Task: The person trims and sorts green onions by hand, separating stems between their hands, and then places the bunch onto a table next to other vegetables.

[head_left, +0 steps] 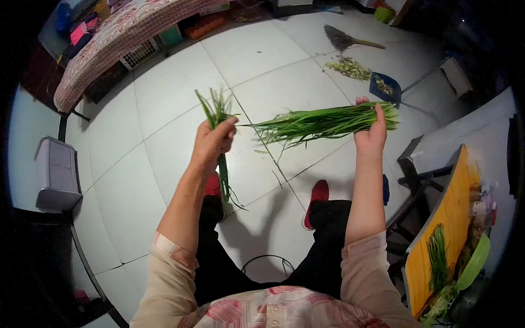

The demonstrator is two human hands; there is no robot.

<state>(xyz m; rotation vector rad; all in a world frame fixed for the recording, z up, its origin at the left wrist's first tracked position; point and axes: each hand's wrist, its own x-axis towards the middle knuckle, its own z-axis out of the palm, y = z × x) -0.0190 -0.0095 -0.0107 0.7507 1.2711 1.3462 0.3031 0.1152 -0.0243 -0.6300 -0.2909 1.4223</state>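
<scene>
My right hand (372, 128) is wrapped round the pale stem end of a large bunch of garlic chives (311, 123), held level with the leaf tips pointing left. In my left hand (215, 143) is a smaller clump of green leaves (217, 106), closed between thumb and fingers. Some of its leaves stick up above the fist and others hang down below it. A thin leaf stretches from the left fingers towards the tips of the large bunch. Both hands are above the tiled floor, in front of my knees.
A broom (350, 41), a heap of trimmings (348, 68) and a blue dustpan (385, 88) lie on the floor at the upper right. More chives (437, 257) rest on a yellow table (421, 273) at right. A grey bin (57, 172) stands left; a cloth-covered bed (109, 44) is upper left.
</scene>
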